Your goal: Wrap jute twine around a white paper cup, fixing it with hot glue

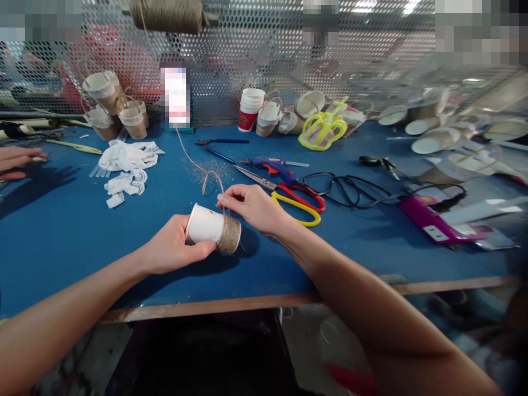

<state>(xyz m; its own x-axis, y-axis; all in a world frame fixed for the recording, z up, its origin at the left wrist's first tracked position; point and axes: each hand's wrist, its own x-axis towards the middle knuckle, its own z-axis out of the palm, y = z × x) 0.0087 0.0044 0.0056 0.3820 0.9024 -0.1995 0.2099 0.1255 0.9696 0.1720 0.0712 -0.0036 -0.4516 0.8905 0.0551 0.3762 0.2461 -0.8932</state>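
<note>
My left hand [171, 246] is closed around a white paper cup [205, 224] lying on its side above the blue table [61, 231]. Brown twine [229, 235] is wound around the cup's right end. My right hand [251, 206] pinches the twine strand just above the cup. That strand [190, 159] runs back across the table toward a large twine spool [167, 15] hanging at the top.
Red-and-yellow scissors [297, 201], a blue glue gun [274, 165], black cables [342, 190] and a pink tool [429, 220] lie to the right. Twine-wrapped cups [109, 104] and stacked cups [251, 108] stand at the back. White scraps [127, 159] lie left. Another person's hand [16, 159] rests at far left.
</note>
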